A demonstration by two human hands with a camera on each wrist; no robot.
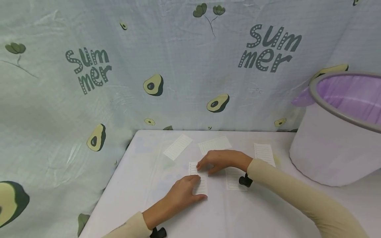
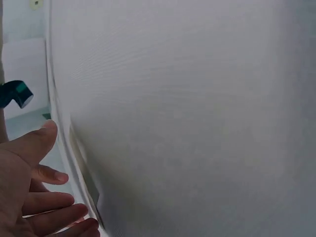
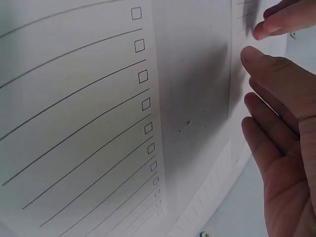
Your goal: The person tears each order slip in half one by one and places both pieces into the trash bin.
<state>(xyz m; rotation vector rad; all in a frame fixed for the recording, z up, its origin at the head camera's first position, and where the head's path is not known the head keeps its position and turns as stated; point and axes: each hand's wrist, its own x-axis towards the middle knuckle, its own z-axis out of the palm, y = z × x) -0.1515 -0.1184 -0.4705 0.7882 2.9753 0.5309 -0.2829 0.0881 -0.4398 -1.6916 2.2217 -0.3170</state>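
A narrow ruled paper sheet [image 1: 201, 187] lies on the white table under both hands. My left hand [image 1: 182, 195] rests at its left and near side, thumb apart from the loosely bent fingers. Over the sheet's far end, the fingertips of my right hand [image 1: 221, 160] point left and touch or hover just above it; which, I cannot tell. In the left wrist view, the left hand [image 2: 42, 197] has its fingers spread with nothing gripped. The right wrist view shows the right hand [image 3: 286, 143] with relaxed fingers, beside a checklist sheet [image 3: 79, 108] with ruled lines and small boxes.
More ruled sheets lie around: one at the far left [image 1: 178, 147], one behind the right hand [image 1: 215, 144], one at the right [image 1: 264, 153], and one under the right wrist [image 1: 234, 181]. A large white bin [image 1: 330, 148] with purple lining stands right. A printed curtain [image 1: 178, 66] hangs behind.
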